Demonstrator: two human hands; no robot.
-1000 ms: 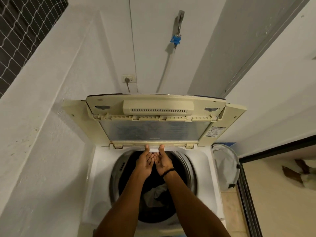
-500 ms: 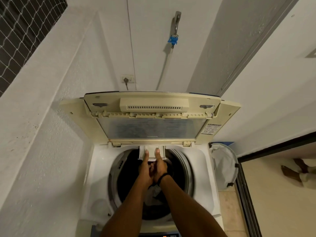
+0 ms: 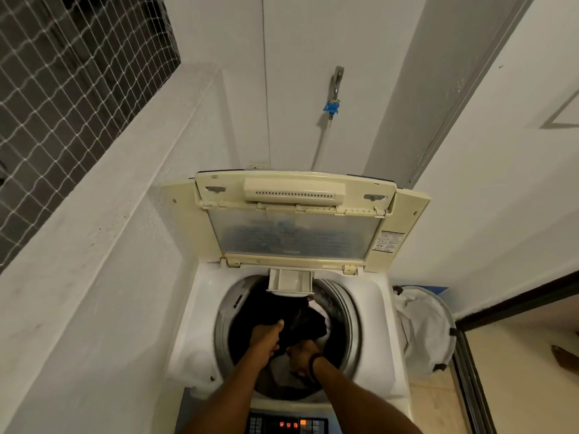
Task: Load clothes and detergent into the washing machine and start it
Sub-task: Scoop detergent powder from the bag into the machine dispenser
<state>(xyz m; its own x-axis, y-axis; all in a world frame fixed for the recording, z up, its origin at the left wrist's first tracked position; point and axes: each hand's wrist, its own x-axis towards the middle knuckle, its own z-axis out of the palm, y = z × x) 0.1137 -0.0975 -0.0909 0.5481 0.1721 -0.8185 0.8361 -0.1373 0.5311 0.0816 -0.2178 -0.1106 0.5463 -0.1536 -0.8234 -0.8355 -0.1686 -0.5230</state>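
The top-loading washing machine [image 3: 376, 308] stands with its lid [image 3: 294, 233] raised upright. At the back edge of the drum opening the small white detergent drawer [image 3: 289, 280] is pulled out. Dark clothes [image 3: 302, 322] and some white fabric [image 3: 324, 313] fill the drum. My left hand [image 3: 266, 338] is inside the drum with its fingers curled into the dark clothes and its thumb out. My right hand [image 3: 302, 355], with a black wristband, grips the same dark pile just to the right. The control panel [image 3: 288, 425] at the front shows red and orange lights.
A white laundry bag [image 3: 423, 327] stands against the machine's right side. A white wall closes in on the left. A tap with a blue hose connector [image 3: 332, 106] hangs on the wall behind. A dark sliding-door track [image 3: 470, 380] runs along the floor at right.
Both hands pulled the detergent drawer out at the back edge, then dropped into the drum onto the dark clothes. My view shifted back, so the control panel now shows.
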